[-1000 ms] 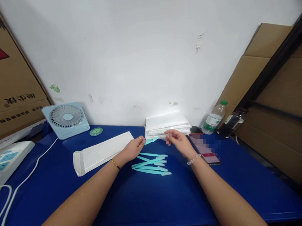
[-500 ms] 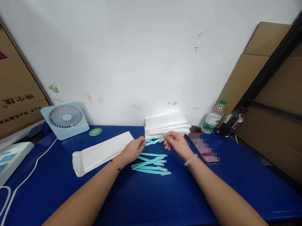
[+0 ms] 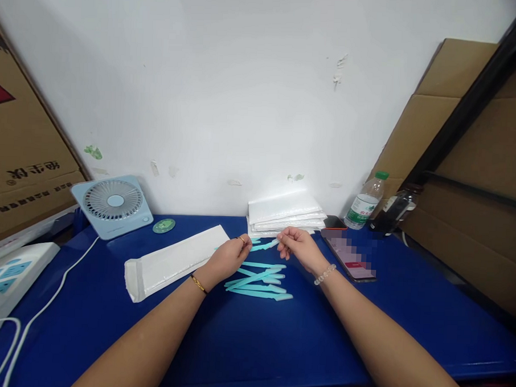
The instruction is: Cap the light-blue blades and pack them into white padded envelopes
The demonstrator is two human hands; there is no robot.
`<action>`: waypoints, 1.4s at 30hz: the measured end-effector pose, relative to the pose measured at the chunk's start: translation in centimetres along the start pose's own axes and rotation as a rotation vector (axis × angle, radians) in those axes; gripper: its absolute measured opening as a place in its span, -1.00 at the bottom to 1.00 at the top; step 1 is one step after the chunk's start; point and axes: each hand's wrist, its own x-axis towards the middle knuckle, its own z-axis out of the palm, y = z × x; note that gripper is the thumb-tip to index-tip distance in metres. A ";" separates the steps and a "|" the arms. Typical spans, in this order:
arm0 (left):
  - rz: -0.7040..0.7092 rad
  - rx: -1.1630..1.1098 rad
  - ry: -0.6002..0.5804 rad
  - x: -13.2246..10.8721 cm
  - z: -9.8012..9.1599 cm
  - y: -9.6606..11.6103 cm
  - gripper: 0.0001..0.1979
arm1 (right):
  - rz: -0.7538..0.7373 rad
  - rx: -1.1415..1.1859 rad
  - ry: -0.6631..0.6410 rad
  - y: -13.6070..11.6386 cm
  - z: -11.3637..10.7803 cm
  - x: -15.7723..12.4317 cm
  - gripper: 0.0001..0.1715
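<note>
Between my two hands a thin turquoise razor-like stick [image 3: 262, 247] spans the gap. My left hand [image 3: 232, 255] pinches its left end. The fingers of my right hand [image 3: 297, 247] are closed on a small whitish cap at its other end. Several turquoise sticks with pale caps [image 3: 258, 282] lie loosely crossed on the blue table [image 3: 251, 341], just below my hands. A long white padded envelope [image 3: 173, 261] lies left of my left hand. Behind my right hand rises a stack of white padded envelopes [image 3: 283, 211].
At the left are a light blue fan [image 3: 112, 204], a green disc [image 3: 163, 226], white cables and a white device [image 3: 19, 280]. On the right lie a phone [image 3: 351, 257], a water bottle [image 3: 364, 204] and a dark bottle [image 3: 396, 208]. Cardboard stands at both sides.
My right hand has moved slightly left and down, so the whitish cap now meets the stick's end, where a small gap showed before. My left hand has barely shifted.
</note>
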 end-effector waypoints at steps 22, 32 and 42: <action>-0.004 0.137 0.050 0.2 -0.4 -1.1 -0.77 | -0.133 -0.642 0.140 1.5 -3.4 1.0 -0.76; -0.079 0.467 0.055 0.6 0.0 -2.8 -0.88 | -0.310 -1.230 0.025 2.7 -2.3 1.6 -0.87; -0.091 0.174 0.101 0.4 -0.6 -2.3 -0.86 | -0.278 -0.861 0.043 2.4 -1.7 1.1 -0.84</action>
